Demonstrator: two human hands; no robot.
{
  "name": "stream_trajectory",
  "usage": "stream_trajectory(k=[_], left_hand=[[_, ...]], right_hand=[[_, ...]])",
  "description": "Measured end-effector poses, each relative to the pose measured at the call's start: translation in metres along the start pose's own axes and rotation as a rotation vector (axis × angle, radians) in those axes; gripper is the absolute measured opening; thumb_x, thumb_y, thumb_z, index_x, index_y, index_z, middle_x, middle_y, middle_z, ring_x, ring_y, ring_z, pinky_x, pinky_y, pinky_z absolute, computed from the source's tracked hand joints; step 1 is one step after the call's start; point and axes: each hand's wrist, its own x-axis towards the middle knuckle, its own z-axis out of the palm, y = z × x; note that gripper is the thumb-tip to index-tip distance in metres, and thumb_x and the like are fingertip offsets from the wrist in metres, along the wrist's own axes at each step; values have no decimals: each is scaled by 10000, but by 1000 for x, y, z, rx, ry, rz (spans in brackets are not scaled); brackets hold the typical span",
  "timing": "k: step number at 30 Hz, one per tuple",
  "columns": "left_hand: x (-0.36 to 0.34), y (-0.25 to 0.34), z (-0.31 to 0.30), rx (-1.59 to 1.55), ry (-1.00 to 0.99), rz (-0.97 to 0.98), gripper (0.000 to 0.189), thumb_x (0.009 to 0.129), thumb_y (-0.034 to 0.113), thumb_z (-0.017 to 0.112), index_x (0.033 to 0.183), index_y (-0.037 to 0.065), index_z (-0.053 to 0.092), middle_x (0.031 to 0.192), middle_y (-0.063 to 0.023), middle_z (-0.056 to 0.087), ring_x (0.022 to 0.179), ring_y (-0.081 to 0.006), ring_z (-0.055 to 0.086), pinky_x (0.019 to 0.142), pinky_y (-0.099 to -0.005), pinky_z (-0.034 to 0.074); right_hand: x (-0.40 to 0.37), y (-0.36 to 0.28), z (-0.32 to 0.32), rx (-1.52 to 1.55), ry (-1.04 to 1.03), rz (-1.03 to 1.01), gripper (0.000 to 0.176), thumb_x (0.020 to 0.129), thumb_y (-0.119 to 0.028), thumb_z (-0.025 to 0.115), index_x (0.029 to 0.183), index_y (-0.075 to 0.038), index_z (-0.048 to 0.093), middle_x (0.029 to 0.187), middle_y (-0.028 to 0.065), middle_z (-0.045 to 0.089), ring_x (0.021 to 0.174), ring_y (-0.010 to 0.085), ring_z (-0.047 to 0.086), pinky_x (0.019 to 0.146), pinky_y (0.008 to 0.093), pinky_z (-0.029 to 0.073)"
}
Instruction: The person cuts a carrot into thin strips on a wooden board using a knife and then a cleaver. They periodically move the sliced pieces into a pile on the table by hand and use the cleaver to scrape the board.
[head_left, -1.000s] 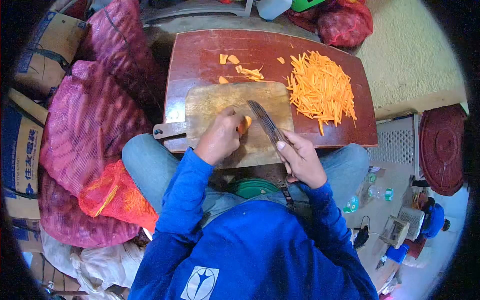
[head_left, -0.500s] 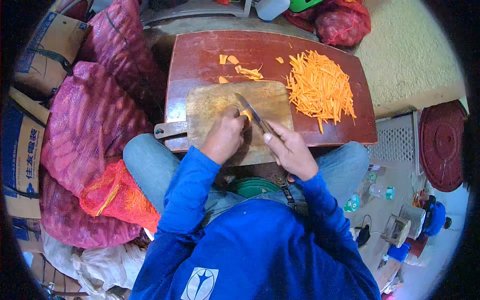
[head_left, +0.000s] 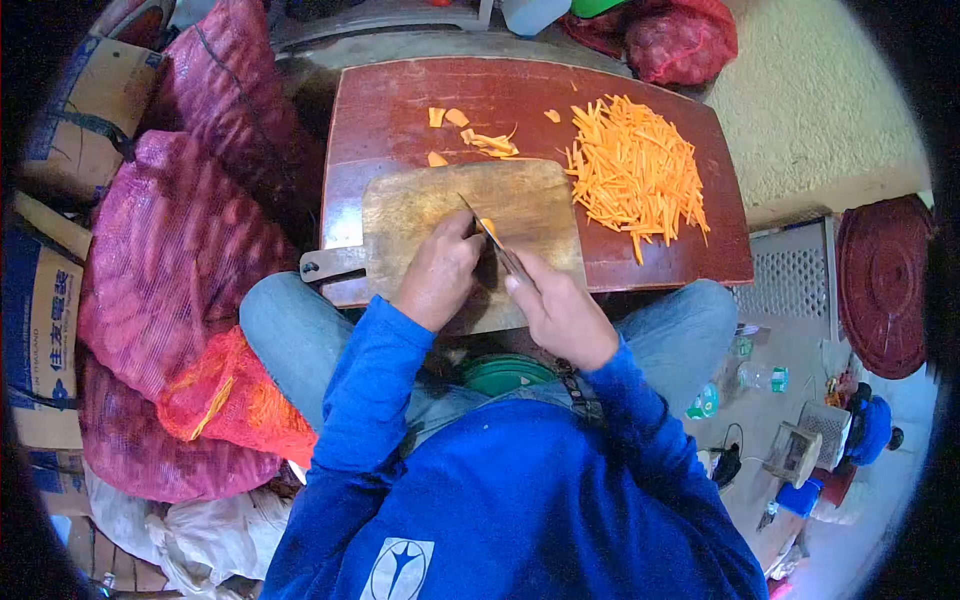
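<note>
A wooden cutting board (head_left: 410, 215) lies on the dark red table (head_left: 385, 95). My right hand (head_left: 562, 308) grips the handle of a knife (head_left: 485, 226), its blade pointing up and left over the board. Beside the blade, my left hand (head_left: 440, 268) has its fingers curled on an orange carrot piece (head_left: 488, 227), mostly hidden by the hand and blade. A large heap of carrot strips (head_left: 640, 170) lies right of the board. Several loose carrot scraps (head_left: 490, 144) lie beyond the board's far edge.
Purple mesh sacks (head_left: 175, 260) and a red mesh bag (head_left: 235, 395) fill the left side, near cardboard boxes (head_left: 50, 330). Another red sack (head_left: 680, 45) sits behind the table. A grey crate (head_left: 788, 280) and a dark red lid (head_left: 882, 290) stand right.
The knife blade has turned and lowered, now beside the left fingers. My right hand has shifted slightly down and left. The view has moved a little.
</note>
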Motion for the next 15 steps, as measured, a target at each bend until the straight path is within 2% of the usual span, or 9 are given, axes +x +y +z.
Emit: stream_trajectory(k=[1,2,6,8,9,11,13,15], left_hand=[[0,2,0,0,0,5,215,755,-31,645,953,-73,718,1062,-247,623,1045,-434,642,921,-495,551],[0,2,0,-48,39,1,212,748,-34,648,944,-73,719,1052,-245,625,1030,-433,645,914,-495,553],[-1,-1,-2,-82,68,-16,223,725,-47,657,937,-70,723,1039,-241,638,1005,-432,657,901,-491,561],[0,-1,-1,-71,48,-43,224,721,-50,660,936,-71,722,1037,-240,641,1005,-431,658,901,-490,561],[0,-1,-1,-59,18,-51,226,718,-53,663,935,-73,721,1036,-238,644,1006,-431,659,901,-489,561],[1,-2,0,-54,31,-46,217,729,-53,655,935,-74,720,1029,-236,644,1008,-430,657,899,-491,560],[1,-1,1,-47,40,-37,208,740,-53,647,934,-76,719,1021,-233,644,1009,-429,656,897,-492,558],[0,1,0,-19,147,15,209,743,-60,636,935,-75,718,1010,-229,645,1009,-426,652,892,-494,557]], right_hand=[[7,2,0,-19,-35,21,334,1043,-139,563,1347,-1,576,1040,344,674,987,552,655,832,564,536],[11,9,2,-29,-14,-65,341,1074,-164,556,1355,26,583,922,294,662,858,463,682,783,463,536],[-4,-14,-11,37,-3,-109,334,1072,-161,556,1348,24,584,880,275,652,797,439,667,756,461,532],[-11,-15,-12,37,-48,29,339,1071,-161,556,1356,20,582,855,261,640,780,401,668,740,450,528],[-8,-13,-8,39,-48,33,339,1071,-161,556,1356,20,582,855,261,640,780,401,668,740,450,528],[5,-6,-4,-30,-65,57,315,1058,-152,546,1329,5,585,943,325,674,915,547,665,787,542,535],[7,-12,-11,-38,-82,51,308,1061,-159,544,1319,4,588,939,331,667,915,549,661,786,539,534],[7,-17,-15,-48,-111,36,302,1063,-167,542,1308,3,591,936,337,660,915,551,658,786,536,533]])
